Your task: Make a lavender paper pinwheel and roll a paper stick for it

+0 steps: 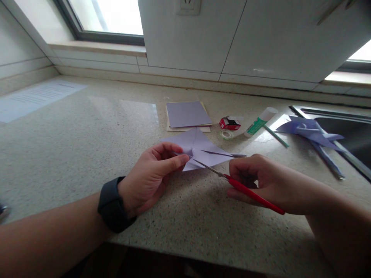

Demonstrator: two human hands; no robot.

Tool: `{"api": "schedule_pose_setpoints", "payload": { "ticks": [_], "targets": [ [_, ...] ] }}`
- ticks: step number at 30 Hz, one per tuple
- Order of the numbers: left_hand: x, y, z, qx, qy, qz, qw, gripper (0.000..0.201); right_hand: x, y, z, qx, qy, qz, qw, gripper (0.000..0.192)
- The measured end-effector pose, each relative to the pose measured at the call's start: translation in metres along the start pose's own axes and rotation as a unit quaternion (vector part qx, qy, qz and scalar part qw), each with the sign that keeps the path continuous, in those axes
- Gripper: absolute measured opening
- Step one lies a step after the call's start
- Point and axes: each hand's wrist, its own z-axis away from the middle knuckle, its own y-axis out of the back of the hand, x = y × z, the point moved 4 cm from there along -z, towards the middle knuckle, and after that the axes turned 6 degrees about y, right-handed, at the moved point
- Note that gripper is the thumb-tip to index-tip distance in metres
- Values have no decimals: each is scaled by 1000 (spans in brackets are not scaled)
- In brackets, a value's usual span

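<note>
My left hand (158, 168), with a dark watch on its wrist, pinches a folded part of a sheet of purple paper (194, 139) between thumb and fingers. The sheet has a cut slit running in from its right side. My right hand (252, 179) is closed round the red handles of a pair of scissors (243, 190). Its thin metal blades point left, and the tip reaches the paper close to my left thumb. The right fingertips are partly hidden behind the hand and handles.
Behind lies a stack of square paper (188, 114). To its right are a small red box (230, 123), a roll of tape (226, 134), a glue stick (260, 122) and a green stick (276, 136). A purple paper pinwheel (311, 131) rests by the sink (348, 131). A printed sheet (37, 98) lies far left.
</note>
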Motion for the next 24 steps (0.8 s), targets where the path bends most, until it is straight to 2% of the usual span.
{"api": "schedule_pose_setpoints", "payload": {
  "ticks": [9, 24],
  "targets": [
    [0, -3, 0, -2, -2, 5, 1000, 25, 2, -3, -1, -6, -24, -27, 999, 39],
    [1, -2, -1, -11, -17, 8, 1000, 23, 4, -4, -1, 1, -11, -28, 1000, 38]
  ]
}}
